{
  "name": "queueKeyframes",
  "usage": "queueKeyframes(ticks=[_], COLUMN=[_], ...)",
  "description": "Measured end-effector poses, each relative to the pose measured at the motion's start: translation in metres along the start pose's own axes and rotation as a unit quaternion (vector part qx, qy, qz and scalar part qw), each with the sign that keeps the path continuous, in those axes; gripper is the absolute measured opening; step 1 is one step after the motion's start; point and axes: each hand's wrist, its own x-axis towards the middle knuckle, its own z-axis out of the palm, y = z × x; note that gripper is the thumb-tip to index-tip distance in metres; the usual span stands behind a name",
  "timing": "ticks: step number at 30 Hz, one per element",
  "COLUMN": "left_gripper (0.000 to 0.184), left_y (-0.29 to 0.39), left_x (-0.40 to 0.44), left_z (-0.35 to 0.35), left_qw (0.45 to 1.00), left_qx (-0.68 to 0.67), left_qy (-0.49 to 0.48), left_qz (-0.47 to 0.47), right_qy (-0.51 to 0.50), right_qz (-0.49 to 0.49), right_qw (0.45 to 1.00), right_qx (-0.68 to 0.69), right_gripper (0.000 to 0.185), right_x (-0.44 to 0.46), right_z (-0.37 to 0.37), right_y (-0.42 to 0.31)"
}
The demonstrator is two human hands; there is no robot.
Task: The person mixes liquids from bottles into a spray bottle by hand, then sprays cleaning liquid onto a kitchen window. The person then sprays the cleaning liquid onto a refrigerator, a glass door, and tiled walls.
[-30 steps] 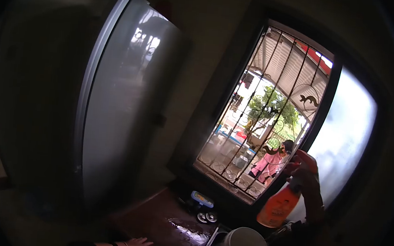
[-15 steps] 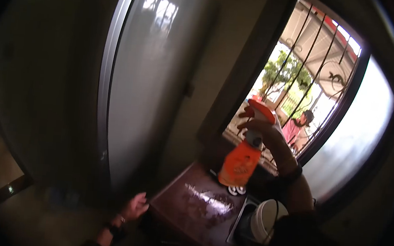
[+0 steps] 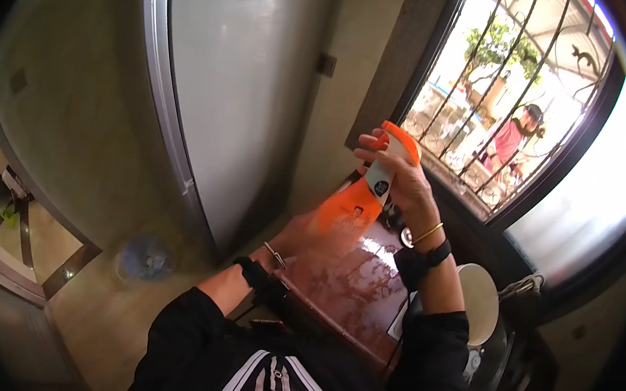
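Note:
An orange spray bottle (image 3: pixel 348 215) with a grey-white neck and an orange trigger head is held up, tilted, over a dark reddish-brown countertop (image 3: pixel 320 282). My right hand (image 3: pixel 402 175) is closed round its neck, with fingers at the trigger. Against or just in front of the bottle's lower part is my left hand (image 3: pixel 305 238). Motion smears its fingers, so I cannot tell whether they grip the bottle. Wet, shiny patches show on the countertop below.
A large pale bucket (image 3: pixel 478 303) stands to the right. Beyond is a barred window (image 3: pixel 515 101), with a person in pink (image 3: pixel 511 142) outside. A tall grey refrigerator-like panel (image 3: pixel 240 92) rises at left. A bluish round container (image 3: pixel 143 259) sits on the floor.
My left hand has moved up and right to the bottle's lower part. The bottle, in my right hand, appears lower and more tilted. The view has shifted and brightened.

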Motion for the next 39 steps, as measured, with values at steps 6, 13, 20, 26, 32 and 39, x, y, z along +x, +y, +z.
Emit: queueKeyframes(ticks=[6,13,20,26,32,39], left_gripper=[0.051,0.059,0.064,0.044,0.037,0.036], left_y=[-0.024,0.014,0.047,0.162,0.236,0.234], left_x=[0.019,0.017,0.012,-0.035,-0.056,-0.052], left_z=[-0.027,-0.04,-0.088,-0.143,-0.216,-0.248], left_qw=[0.997,0.996,0.988,0.664,0.52,0.461], left_qx=[0.075,-0.052,0.001,0.534,0.61,0.663], left_qy=[-0.026,-0.06,-0.123,0.15,0.305,0.303], left_qz=[0.021,0.037,0.09,0.502,0.514,0.506], right_qy=[-0.093,-0.039,-0.062,0.135,0.154,0.274], right_qz=[-0.01,-0.026,-0.053,-0.158,-0.29,-0.345], right_qw=[0.992,0.998,0.986,0.909,0.872,0.795], right_qx=[0.081,-0.047,-0.145,-0.362,-0.363,-0.417], right_gripper=[0.054,0.056,0.05,0.04,0.033,0.039], right_x=[-0.007,0.008,0.045,0.122,0.149,0.171], right_z=[-0.024,0.029,0.113,0.096,0.142,0.158], right_y=[0.019,0.014,0.011,-0.082,-0.232,-0.278])
